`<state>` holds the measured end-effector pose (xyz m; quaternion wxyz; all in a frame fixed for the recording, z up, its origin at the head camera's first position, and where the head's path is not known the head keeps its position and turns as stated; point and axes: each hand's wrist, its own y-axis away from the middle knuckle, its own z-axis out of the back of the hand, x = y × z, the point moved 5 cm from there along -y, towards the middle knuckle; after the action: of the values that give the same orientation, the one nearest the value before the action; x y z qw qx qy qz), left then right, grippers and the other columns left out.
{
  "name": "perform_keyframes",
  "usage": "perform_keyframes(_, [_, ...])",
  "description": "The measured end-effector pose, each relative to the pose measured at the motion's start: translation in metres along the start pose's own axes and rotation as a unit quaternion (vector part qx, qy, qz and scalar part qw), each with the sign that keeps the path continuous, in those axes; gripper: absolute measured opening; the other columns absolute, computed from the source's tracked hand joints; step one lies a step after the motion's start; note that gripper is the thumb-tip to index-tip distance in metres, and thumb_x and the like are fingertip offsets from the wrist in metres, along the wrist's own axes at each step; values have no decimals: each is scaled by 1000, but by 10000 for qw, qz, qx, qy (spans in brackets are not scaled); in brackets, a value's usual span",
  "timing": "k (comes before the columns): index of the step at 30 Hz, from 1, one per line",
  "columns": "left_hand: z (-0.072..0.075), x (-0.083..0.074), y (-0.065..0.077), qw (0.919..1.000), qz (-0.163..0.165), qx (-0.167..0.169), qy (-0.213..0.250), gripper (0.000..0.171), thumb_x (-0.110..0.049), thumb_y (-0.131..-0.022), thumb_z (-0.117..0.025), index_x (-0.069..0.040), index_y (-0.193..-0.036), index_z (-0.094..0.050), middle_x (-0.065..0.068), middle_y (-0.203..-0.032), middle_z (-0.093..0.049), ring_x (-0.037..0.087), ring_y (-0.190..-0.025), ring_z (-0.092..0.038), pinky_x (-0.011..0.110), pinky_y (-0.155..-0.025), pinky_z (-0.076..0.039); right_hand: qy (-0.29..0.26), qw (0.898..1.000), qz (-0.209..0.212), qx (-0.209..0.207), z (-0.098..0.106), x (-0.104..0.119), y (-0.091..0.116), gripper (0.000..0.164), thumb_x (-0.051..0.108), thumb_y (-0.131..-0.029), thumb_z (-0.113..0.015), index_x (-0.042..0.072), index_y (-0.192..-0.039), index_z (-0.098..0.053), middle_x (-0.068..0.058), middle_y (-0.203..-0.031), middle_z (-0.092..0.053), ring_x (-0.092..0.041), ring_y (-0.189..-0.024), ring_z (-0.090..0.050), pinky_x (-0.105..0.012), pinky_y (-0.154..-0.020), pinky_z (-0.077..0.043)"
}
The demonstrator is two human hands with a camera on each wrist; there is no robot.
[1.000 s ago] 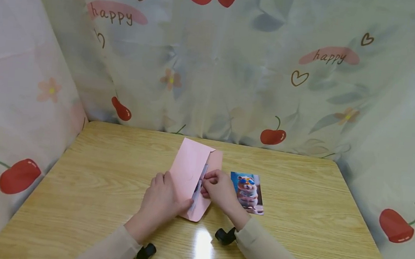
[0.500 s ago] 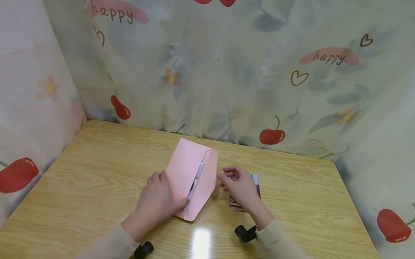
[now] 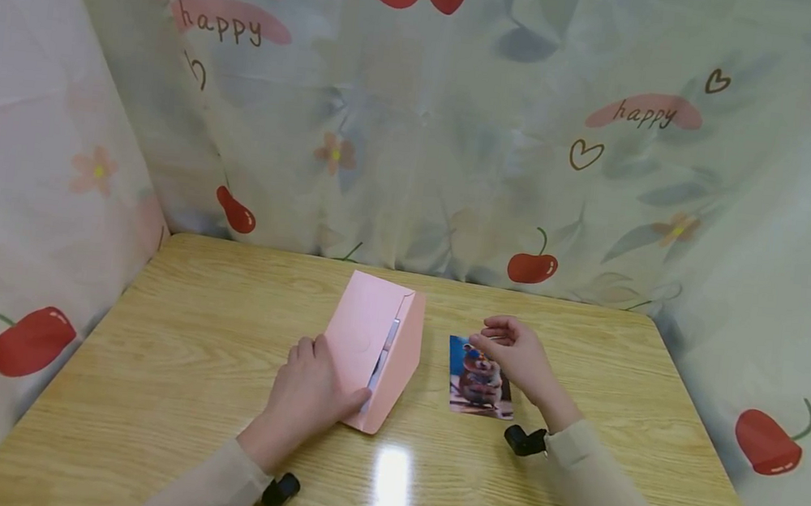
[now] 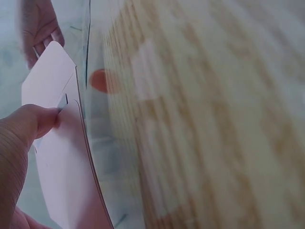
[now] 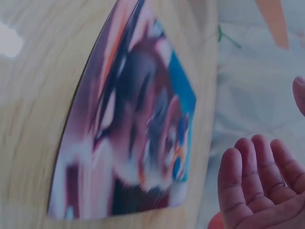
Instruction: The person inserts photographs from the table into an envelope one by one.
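My left hand (image 3: 307, 398) holds a pink envelope (image 3: 368, 310) slanted over the table, its thumb at the mouth of the pocket. In the left wrist view the thumb (image 4: 40, 117) presses on the envelope's pink paper (image 4: 71, 162). Along the mouth shows the edge of a pale card or paper (image 3: 387, 349), mostly hidden inside. The envelope's flap (image 3: 403, 367) stands raised on the right. My right hand (image 3: 523, 362) hovers over a photo card (image 3: 476, 390) of a hamster in sunglasses, covering its upper right corner. Its fingers (image 5: 259, 167) are extended and hold nothing.
The wood-grain table (image 3: 185, 330) spreads around the envelope and the photo card. A cherry-printed curtain (image 3: 414, 164) encloses its back and sides. Black wrist cameras (image 3: 524, 441) hang by both sleeves.
My right hand has let go at the envelope's mouth and moved right, over the photo card. The flap now stands more upright. My left hand keeps its grip on the envelope.
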<state>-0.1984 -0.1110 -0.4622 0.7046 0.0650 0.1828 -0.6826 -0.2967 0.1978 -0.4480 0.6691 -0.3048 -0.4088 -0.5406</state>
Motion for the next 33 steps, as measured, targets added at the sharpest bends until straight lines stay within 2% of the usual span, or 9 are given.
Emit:
perform_keyframes(6, [1,0,1,10000,8,56,-9,98,-68,-65,-70,12,-116,-47,20,-99,-47,32,-88,-48,44,-67,-49,233,9995,-220,79,7,-19,-6,76,47,-83,-73,5,-139,-43,-14,-128,-53,-28,-114,-53,-44,-93,-46])
perform_keyframes(12, [0,1,1,10000,18,45,-67,99,-69,-65,-70,12,-116,-46,20,-98,-47,32,-87,-48,44,-67,-49,381,9981,-458,125,9,-29,-10,81,40,-84,-75,6,-145,-34,-18,-142,-42,-36,-129,-39,-52,-103,-36])
perform_keyframes(17, [0,1,1,9999,34,63,-88,100,-71,-64,-69,12,-116,-47,20,-99,-47,31,-87,-48,43,-67,-49,678,9954,-652,163,9,-36,-11,86,41,-82,-76,5,-146,-32,-20,-148,-35,-38,-136,-32,-52,-107,-29])
perform_keyframes(22, [-1,2,1,9999,56,83,-30,100,-72,-64,-69,11,-117,-47,20,-100,-47,31,-87,-48,44,-68,-49,880,9935,-702,180,7,-42,-13,86,34,-83,-77,1,-146,-29,-23,-149,-33,-39,-137,-30,-52,-108,-27])
perform_keyframes(33, [-2,1,1,9999,38,126,-14,100,-72,-64,-69,11,-117,-47,19,-99,-47,30,-87,-47,43,-67,-49,1755,9815,-762,-1,3,-43,-14,85,28,-80,-80,0,-145,-32,-25,-142,-39,-39,-128,-38,-54,-105,-31])
